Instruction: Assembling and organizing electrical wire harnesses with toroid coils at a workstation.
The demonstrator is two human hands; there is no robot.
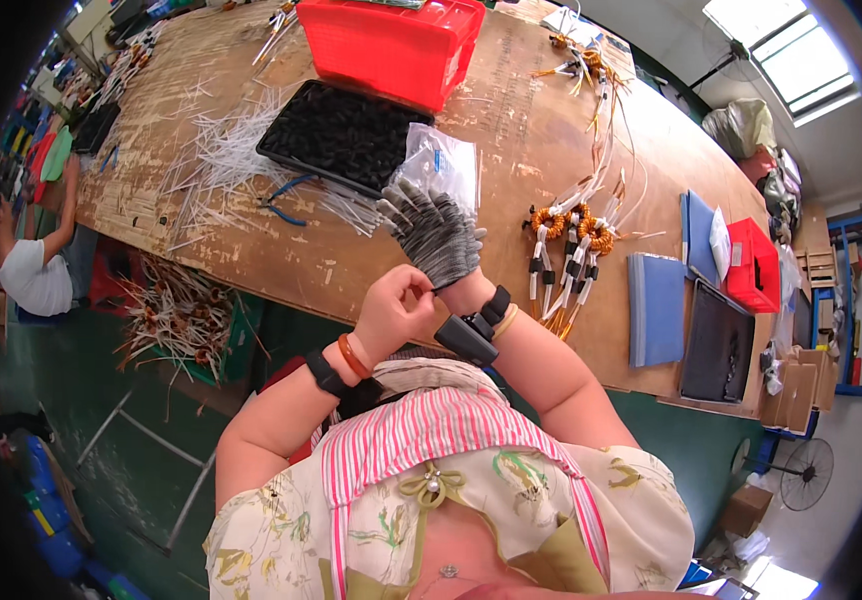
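Note:
My right hand [434, 238] wears a grey knitted glove, its fingers stretched out and pointing away over the table edge. The bare fingers of my left hand [396, 312] are pinched together at the glove's cuff, by the right wrist. Dark bands sit on both wrists, and a dark grey device [466, 340] is near the right one. Just beyond the gloved fingers lies a clear plastic bag [451, 165]. It rests beside a black tray [269, 148] full of small black pieces. Blue-handled pliers [287, 200] lie left of the glove.
Loose white strips [236, 150] spread across the wooden table [301, 265]. A red bin [381, 45] stands behind the tray. Copper coils with leads [571, 230] lie to the right, near blue folders [656, 310] and a red box [753, 265]. Another person [41, 265] sits far left.

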